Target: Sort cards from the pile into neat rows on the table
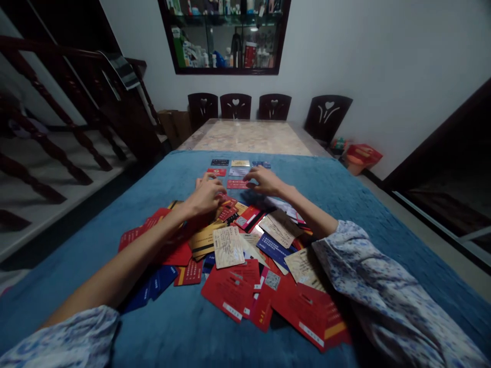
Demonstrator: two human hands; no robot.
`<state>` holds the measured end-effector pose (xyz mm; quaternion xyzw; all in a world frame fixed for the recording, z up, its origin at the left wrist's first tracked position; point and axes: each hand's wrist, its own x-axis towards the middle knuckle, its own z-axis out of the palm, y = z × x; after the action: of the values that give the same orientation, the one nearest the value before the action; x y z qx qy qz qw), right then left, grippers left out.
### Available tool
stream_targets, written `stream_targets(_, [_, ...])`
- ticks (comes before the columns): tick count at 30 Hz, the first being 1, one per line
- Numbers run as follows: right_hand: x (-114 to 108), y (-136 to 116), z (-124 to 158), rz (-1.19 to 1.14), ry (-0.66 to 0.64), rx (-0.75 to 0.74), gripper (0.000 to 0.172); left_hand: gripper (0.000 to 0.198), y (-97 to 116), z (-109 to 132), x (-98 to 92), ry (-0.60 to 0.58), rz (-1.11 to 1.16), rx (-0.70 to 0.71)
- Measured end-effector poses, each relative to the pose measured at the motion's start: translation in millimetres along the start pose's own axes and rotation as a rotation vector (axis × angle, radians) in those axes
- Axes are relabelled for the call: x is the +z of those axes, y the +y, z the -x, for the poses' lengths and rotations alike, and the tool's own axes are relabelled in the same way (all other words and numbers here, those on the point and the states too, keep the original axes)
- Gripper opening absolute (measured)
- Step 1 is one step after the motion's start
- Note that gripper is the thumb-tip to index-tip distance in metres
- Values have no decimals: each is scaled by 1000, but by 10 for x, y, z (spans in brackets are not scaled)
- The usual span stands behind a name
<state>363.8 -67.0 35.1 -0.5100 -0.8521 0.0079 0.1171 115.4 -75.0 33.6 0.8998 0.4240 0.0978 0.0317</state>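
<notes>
A loose heap of plastic cards (238, 255), red, blue, gold and beige, lies on a blue cloth (345, 189) in front of me. Beyond the heap, several cards are laid out in rows (238, 171). My left hand (205, 196) rests at the heap's far edge with fingers curled over red cards. My right hand (264, 180) reaches to the rows, fingers bent down, touching a card beside a red card (237, 184). What either hand holds is hidden.
The cloth covers the near part of a long marble-topped table (251, 135). Several dark chairs (235, 106) stand at its far end below a glass wall cabinet (226, 36). A wooden stair railing (57, 102) is at left; a red box (362, 154) sits on the floor at right.
</notes>
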Motion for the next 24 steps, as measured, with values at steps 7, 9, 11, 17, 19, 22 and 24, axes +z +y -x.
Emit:
stream_targets(7, [65,-280,75,-113,33,-177,24,23,38,396,-45,-49,69,7])
stream_targets(9, [92,-323,91,-140,49,-225,21,25,50,481,-50,-66,92,29])
stream_targets(11, [113,-363,101,-152,57,-252,20,27,53,552,-57,-74,107,52])
stream_targets(17, [171,-533,132,-160,61,-281,20,36,-18,708,-132,-128,82,-11])
stream_targets(19, [204,-604,140,-165,56,-325,18,43,-57,748,-168,-161,73,-21])
stream_targets(22, [264,-702,146,-173,35,-373,16,58,-114,796,-198,-194,84,-2])
stream_targets(24, [301,-754,150,-181,17,-386,14,64,-144,817,-196,-213,89,13])
